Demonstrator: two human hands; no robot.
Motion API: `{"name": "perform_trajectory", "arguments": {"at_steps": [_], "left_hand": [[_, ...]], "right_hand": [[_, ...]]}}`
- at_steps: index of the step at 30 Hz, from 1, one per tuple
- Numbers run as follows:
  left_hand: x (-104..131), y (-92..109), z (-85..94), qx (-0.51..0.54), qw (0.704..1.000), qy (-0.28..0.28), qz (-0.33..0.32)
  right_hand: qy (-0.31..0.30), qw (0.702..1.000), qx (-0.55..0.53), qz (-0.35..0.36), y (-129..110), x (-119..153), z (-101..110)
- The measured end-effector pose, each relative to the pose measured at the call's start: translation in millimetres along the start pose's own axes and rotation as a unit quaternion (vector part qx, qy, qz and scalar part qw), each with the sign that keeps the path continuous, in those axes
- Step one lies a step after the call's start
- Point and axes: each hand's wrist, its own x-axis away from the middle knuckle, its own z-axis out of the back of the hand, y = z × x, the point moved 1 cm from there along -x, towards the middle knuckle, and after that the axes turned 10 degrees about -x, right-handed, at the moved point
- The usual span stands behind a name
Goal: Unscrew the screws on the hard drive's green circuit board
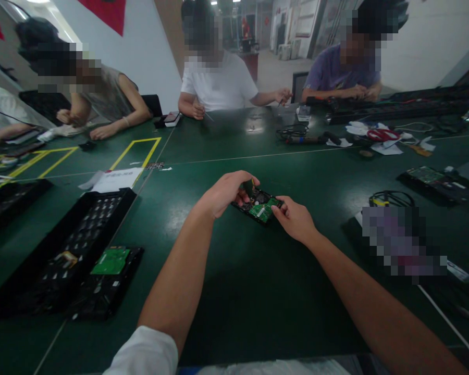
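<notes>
A small black device with an exposed green circuit board is held just over the green table, in front of me. My right hand pinches its right end, thumb on top. At the far left end, my left hand has its fingers curled around a small dark green flat piece, which stands tilted up from the device. Whether that piece is still joined to the device I cannot tell. The fingertips of my left hand are partly hidden behind it.
A long black tray lies at left, beside another black unit with a green board. A similar device and cables are at right. Paper lies on the green table. Several people sit opposite.
</notes>
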Motion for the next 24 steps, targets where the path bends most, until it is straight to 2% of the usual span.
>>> {"name": "perform_trajectory", "arguments": {"at_steps": [5,12,19,24], "left_hand": [[1.5,0.0,-0.4,0.058,0.998,-0.009,0.015],[-1.3,-1.4,4.2,0.02,1.0,-0.008,0.01],[1.7,-1.3,0.3,0.079,0.996,-0.016,0.026],[-1.0,-1.0,2.6,0.013,1.0,-0.022,0.001]], "right_hand": [[0.001,1.0,-0.004,0.006,1.0,-0.1,-0.5],[0.003,1.0,0.001,0.003,2.7,-1.1,-1.4],[0.006,1.0,0.002,0.005,1.8,-1.0,-1.2],[0.007,1.0,0.002,0.004,1.8,-1.1,-1.0]]}}
